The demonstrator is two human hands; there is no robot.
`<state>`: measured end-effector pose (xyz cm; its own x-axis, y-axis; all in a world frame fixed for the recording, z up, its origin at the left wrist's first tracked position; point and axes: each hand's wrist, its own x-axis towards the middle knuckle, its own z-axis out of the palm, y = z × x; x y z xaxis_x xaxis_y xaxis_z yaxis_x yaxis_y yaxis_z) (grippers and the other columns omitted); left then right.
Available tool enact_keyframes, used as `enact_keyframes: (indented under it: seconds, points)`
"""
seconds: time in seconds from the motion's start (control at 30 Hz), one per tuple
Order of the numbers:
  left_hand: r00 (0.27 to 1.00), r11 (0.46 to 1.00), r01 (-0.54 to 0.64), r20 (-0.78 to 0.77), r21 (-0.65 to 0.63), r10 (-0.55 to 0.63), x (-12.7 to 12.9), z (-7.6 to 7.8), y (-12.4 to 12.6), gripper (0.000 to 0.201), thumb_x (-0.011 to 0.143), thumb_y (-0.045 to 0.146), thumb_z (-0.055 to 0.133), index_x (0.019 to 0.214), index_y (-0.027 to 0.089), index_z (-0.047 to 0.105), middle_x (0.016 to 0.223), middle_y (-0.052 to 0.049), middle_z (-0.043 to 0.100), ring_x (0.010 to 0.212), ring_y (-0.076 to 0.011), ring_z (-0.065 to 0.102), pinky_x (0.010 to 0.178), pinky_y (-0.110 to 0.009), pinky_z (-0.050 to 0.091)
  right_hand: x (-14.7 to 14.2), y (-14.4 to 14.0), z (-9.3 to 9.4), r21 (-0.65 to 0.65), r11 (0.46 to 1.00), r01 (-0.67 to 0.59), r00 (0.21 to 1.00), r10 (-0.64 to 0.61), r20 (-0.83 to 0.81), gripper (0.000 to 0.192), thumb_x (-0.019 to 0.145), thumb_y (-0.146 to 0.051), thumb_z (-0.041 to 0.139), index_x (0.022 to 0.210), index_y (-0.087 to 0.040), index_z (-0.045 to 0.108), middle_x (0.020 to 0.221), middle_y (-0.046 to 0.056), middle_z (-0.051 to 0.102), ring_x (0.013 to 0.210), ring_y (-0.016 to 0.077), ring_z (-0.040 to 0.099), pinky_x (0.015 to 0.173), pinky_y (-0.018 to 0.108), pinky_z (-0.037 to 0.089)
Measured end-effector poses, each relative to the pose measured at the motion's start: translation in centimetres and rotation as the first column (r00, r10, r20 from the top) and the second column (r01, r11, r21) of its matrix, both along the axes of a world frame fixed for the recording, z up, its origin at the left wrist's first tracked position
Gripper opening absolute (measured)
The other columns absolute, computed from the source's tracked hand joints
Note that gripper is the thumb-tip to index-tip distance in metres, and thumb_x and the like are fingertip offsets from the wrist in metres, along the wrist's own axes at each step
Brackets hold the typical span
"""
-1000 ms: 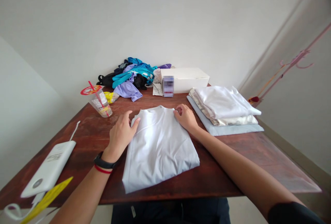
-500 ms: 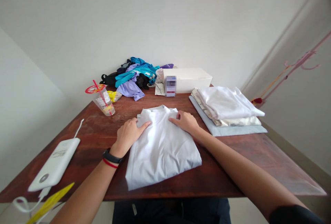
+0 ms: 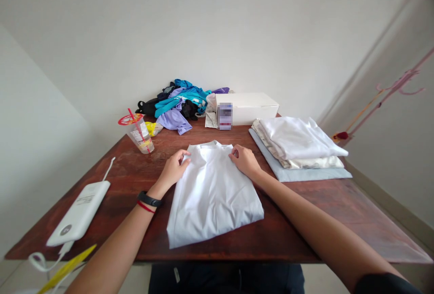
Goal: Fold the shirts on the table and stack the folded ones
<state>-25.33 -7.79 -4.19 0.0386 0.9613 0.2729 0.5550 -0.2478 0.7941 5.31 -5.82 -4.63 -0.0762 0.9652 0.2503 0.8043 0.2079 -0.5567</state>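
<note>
Plain pale-grey walls [image 3: 217, 27] stand behind a reddish-brown wooden table [image 3: 291, 239], whose grain shows clearly. On this table, near the edge closest to the person and around the middle, lies a white, smooth-looking fabric shirt [image 3: 217, 190], folded into a flat, long shape. Its long axis runs from the person toward the back wall, leaning slightly to the right at the far end. The neckline points away from the person, and the thick folded end, with several creases, faces the near edge of the table.

Left hand [image 3: 175, 167] rests at the far left corner of the shirt, with fingers bent and only a narrow gap between thumb and forefinger. Right hand [image 3: 246, 160] is at the opposite far corner, its fingers curled and its thumb reaching the cloth border. I cannot tell whether either hand pinches the fabric. A black wristband [image 3: 149, 199] is on the left wrist.

Just beyond the right hand sits a stack of folded white, patterned and light-blue clothes [image 3: 301, 138]. Farther back are a white rectangular box [image 3: 256, 113] and a loose heap of teal, lilac and black clothes [image 3: 183, 99]. To the left stands a clear plastic cup with a red straw [image 3: 144, 142].
</note>
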Motion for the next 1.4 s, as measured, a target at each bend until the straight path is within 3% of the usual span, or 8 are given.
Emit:
enact_keyframes:
  seconds: [0.1,0.3,0.53,0.8,0.93,1.13,1.27,1.4]
  points:
    - [0.975,1.0,-0.023,0.223,0.004,0.021,0.1,0.7,0.0,0.022,0.079,0.037,0.07,0.09,0.019,0.069,0.088,-0.004,0.071,0.084,-0.0214,0.064,0.079,-0.029,0.047,0.5,0.4,-0.2,0.095,0.995,0.039,0.996,-0.031,-0.083,0.009,0.088,-0.019,0.064,0.096,-0.021,0.064,0.097,0.006,0.066,0.087,0.0204,0.062,0.082,0.032,0.045]
    - [0.737,0.93,0.102,0.655,-0.352,0.167,-0.2,1.4,-0.3,0.031,0.071,0.025,0.079,0.099,0.017,0.069,0.094,-0.004,0.073,0.082,-0.0182,0.066,0.073,-0.027,0.05,1.0,0.9,-0.6,0.008,0.997,0.077,0.99,-0.075,-0.121,0.035,0.083,-0.041,0.077,0.107,-0.019,0.064,0.106,0.01,0.067,0.098,0.0255,0.064,0.09,0.036,0.047]
    - [0.676,0.841,0.273,0.715,-0.467,0.178,-0.7,-0.1,0.1,0.038,0.061,0.008,0.058,0.095,0.018,0.071,0.083,-0.005,0.074,0.078,-0.0229,0.07,0.07,-0.032,0.055,1.2,1.5,-0.3,-0.045,0.999,-0.001,0.946,-0.014,-0.325,0.011,0.081,-0.023,0.069,0.09,-0.021,0.074,0.086,0.005,0.073,0.085,0.0227,0.066,0.083,0.033,0.047]
    - [0.946,0.951,0.037,0.317,-0.308,0.066,-0.2,-0.1,-0.2,0.023,0.067,0.012,0.057,0.087,0.019,0.063,0.079,0.0,0.069,0.072,-0.0189,0.063,0.069,-0.027,0.045,0.6,1.1,-0.3,-0.292,0.929,-0.229,0.496,-0.147,-0.856,0.024,0.071,-0.027,0.075,0.093,-0.02,0.068,0.08,0.002,0.071,0.071,0.017,0.063,0.065,0.028,0.049]
    - [0.998,0.987,-0.05,-0.037,-0.152,0.045,-0.4,-0.2,-0.1,0.036,0.072,0.005,0.054,0.103,0.022,0.061,0.065,0.004,0.059,0.062,-0.0196,0.059,0.071,-0.028,0.042,0.5,1.0,-0.4,-0.327,0.92,-0.217,0.498,-0.184,-0.847,0.026,0.07,-0.02,0.073,0.095,-0.021,0.064,0.074,-0.001,0.068,0.067,0.0164,0.06,0.062,0.028,0.046]
    - [0.975,0.995,-0.068,-0.206,0.067,0.081,-1.2,-0.2,-0.5,0.059,0.077,0.008,0.056,0.135,0.021,0.056,0.087,-0.004,0.069,0.086,-0.0259,0.07,0.091,-0.035,0.049,0.4,0.9,0.0,-0.358,0.905,-0.23,0.483,-0.213,-0.849,0.03,0.067,-0.014,0.064,0.096,-0.021,0.064,0.073,-0.002,0.066,0.065,0.0155,0.058,0.059,0.026,0.045]
    - [0.95,0.987,-0.16,-0.277,-0.026,0.147,-0.7,0.5,-0.8,0.041,0.097,0.032,0.048,0.135,0.019,0.058,0.097,-0.01,0.075,0.103,-0.0309,0.072,0.094,-0.038,0.05,0.3,0.7,0.3,-0.365,0.896,-0.253,0.463,-0.219,-0.859,0.034,0.061,-0.01,0.06,0.093,-0.02,0.065,0.072,-0.003,0.067,0.065,0.0154,0.06,0.061,0.025,0.046]
    - [0.961,0.978,-0.082,-0.277,-0.193,0.026,0.4,1.4,-0.9,0.069,0.095,0.066,0.052,0.145,0.019,0.054,0.096,-0.01,0.078,0.101,-0.0335,0.075,0.086,-0.035,0.052,-0.2,0.3,0.7,-0.384,0.876,-0.293,0.456,-0.226,-0.861,0.034,0.061,-0.008,0.057,0.091,-0.019,0.068,0.069,-0.001,0.068,0.063,0.016,0.061,0.06,0.025,0.047]
